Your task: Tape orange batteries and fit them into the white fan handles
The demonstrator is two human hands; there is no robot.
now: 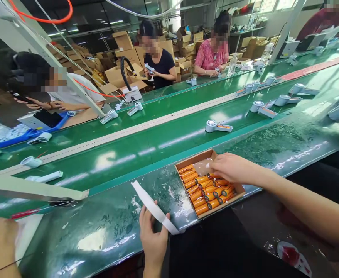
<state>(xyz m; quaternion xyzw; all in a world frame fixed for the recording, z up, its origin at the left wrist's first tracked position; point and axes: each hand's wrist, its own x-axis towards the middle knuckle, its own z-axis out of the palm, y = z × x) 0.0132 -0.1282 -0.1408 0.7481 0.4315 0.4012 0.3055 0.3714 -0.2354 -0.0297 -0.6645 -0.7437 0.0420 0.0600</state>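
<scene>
My left hand point(154, 235) is closed around a long white strip point(149, 202), tilted above the near worktop; it looks like foam or tape. To its right stands a shallow cardboard box point(194, 206) at the front edge. Rows of orange cylindrical battery cells point(199, 193) with thin dark wires lie inside it. My right hand point(230, 168) reaches over the box's far right corner, its fingers curled down. Whatever those fingertips hold is hidden. A piece of clear plastic point(204, 166) shows in the box beside them.
A green conveyor point(146, 150) runs beyond the worktop, carrying several pale blue handheld fan parts point(212, 126). Across it, people sit working. A metal post point(36, 187) stands at left. Another person's arm point(0, 247) rests at lower left, beside a white sheet point(29, 235).
</scene>
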